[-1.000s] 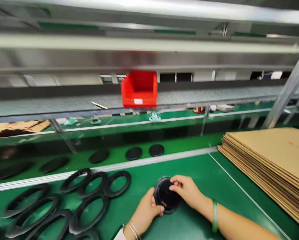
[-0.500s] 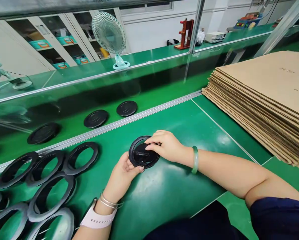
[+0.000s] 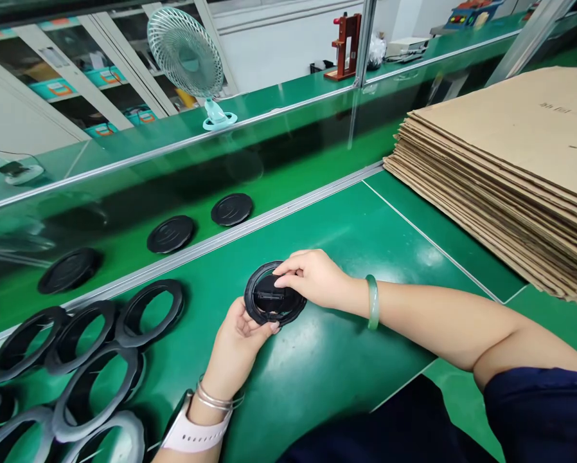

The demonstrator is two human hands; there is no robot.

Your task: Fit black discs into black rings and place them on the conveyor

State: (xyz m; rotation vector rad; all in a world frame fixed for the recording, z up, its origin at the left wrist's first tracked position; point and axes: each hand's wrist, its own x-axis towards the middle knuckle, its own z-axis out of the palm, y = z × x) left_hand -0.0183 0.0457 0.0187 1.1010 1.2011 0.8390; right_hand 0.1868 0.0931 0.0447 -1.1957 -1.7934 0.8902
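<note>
My left hand (image 3: 243, 337) is closed on the lower left rim of a black plastic ring (image 3: 253, 292), held tilted above the green table. Inside the ring sits a smaller black disc (image 3: 270, 296) with a raised bar across it. My right hand (image 3: 312, 276) pinches the upper edge of this disc between thumb and fingers, and gaps show between disc and ring. The right fingertips partly cover the disc and the ring's upper right.
Several black rings (image 3: 151, 313) lie on the table at left. Black round lids (image 3: 232, 209) rest on the green strip behind the metal rail (image 3: 288, 209). Stacked cardboard sheets (image 3: 486, 193) stand at right. A fan (image 3: 187, 58) stands on the back ledge.
The camera view has shifted slightly. Both hands keep hold of the ring and disc, and the disc's tilt inside the ring has changed a little.
</note>
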